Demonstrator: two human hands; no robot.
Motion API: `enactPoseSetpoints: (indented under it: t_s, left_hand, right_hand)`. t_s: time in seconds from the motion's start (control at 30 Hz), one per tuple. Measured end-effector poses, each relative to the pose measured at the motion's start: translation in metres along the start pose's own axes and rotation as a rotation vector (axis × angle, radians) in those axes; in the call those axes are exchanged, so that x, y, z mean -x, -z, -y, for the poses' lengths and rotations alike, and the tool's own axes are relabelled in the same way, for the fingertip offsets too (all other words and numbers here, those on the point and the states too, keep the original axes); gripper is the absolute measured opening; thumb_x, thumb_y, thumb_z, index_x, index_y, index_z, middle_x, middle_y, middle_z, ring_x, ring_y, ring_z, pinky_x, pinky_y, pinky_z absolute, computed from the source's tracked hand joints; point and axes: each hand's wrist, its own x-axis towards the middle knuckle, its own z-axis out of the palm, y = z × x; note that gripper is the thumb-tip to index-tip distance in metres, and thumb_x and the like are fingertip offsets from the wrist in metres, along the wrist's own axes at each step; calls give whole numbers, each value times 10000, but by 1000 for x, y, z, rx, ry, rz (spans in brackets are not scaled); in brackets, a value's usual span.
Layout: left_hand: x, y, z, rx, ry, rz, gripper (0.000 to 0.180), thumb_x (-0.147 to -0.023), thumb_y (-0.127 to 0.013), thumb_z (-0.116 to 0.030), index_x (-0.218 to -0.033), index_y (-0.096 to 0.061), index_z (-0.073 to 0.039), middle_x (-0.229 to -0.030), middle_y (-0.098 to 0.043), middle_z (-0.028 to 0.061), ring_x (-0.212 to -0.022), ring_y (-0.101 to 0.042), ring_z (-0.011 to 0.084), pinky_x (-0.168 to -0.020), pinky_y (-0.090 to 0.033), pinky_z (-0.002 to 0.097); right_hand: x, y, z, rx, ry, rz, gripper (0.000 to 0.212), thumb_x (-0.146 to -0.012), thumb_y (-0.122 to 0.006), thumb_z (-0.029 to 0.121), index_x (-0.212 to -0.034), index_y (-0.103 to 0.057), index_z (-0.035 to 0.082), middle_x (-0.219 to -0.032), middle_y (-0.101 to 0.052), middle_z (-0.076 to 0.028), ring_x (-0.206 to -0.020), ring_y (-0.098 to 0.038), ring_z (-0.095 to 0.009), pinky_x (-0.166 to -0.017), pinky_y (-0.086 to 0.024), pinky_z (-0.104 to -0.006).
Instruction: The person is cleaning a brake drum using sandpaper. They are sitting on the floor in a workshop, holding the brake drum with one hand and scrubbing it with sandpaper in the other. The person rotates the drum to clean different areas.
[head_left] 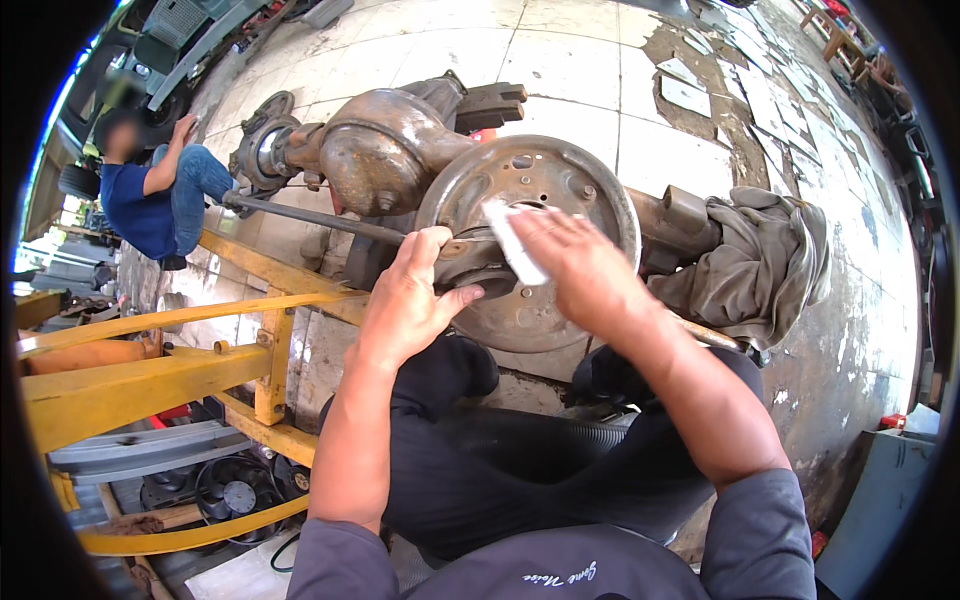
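Observation:
My left hand (408, 290) grips a curved metal brake shoe (468, 264), its thumb along the near edge and its fingers over the far side. The shoe is held over the round, brown brake backing plate (578, 172) of an axle. In my right hand (585, 262) is a white folded sheet (515, 243), pressed flat under the fingers at the shoe's right end. Which face of the sheet touches the shoe is hidden. Behind the plate sits the rusty, bulging axle housing (380, 145).
A grey cloth (755, 265) drapes over the axle's right end. Yellow metal frame bars (150, 385) stand at my left, with a fan (240, 495) beneath. Another person (145, 205) sits at the far left by the other wheel end. Broken tiles (685, 95) lie at the far right.

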Motion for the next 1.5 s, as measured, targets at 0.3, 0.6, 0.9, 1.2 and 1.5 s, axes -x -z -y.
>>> enactPoseSetpoints:
  t_s: [0.3, 0.6, 0.9, 1.2, 1.5]
  left_hand:
    - [-6, -1, 3, -9, -60, -7, 665, -737, -870, -228, -1242, -466, -72, -1143, -604, 163, -1051, -602, 351, -921, -476, 405]
    - [-10, 3, 5, 135, 155, -5, 736, -721, -881, -245, -1288, -457, -42, -1209, -618, 216, -1157, -592, 346, -990, -451, 416]
    - [-28, -10, 35, 405, 434, 156, 949, -656, -895, -285, -1379, -436, 125, -1327, -573, 275, -1251, -564, 327, -1071, -428, 378]
    - [-21, 4, 19, 342, 380, 160, 871, -651, -873, -233, -1350, -469, 94, -1243, -622, 271, -1152, -623, 317, -1016, -470, 372]
    - [7, 94, 60, 854, 374, -227, 450, -815, -776, -142, -1204, -607, 8, -1108, -700, 110, -1012, -672, 181, -920, -543, 348]
  right_hand:
    - [-4, 14, 0, -100, 38, -99, 670, -741, -477, -139, -1391, -488, 28, -1416, -532, -198, -1317, -509, -354, -1124, -383, -441]
    - [-3, 28, -15, -76, -112, -119, 592, -733, -475, -146, -1300, -571, -5, -1296, -610, -217, -1205, -580, -370, -1027, -466, -434]
    - [-6, 28, -12, -149, -141, -92, 634, -727, -456, -155, -1332, -560, 8, -1320, -593, -217, -1232, -558, -369, -1047, -449, -420]
    - [-6, 31, -12, -138, -195, -50, 643, -761, -450, -146, -1362, -555, 56, -1334, -586, -208, -1238, -558, -359, -1059, -448, -404]
    - [-5, 34, -15, -117, -195, -74, 579, -875, -429, -114, -1397, -543, 110, -1194, -646, -260, -1113, -620, -421, -951, -476, -427]
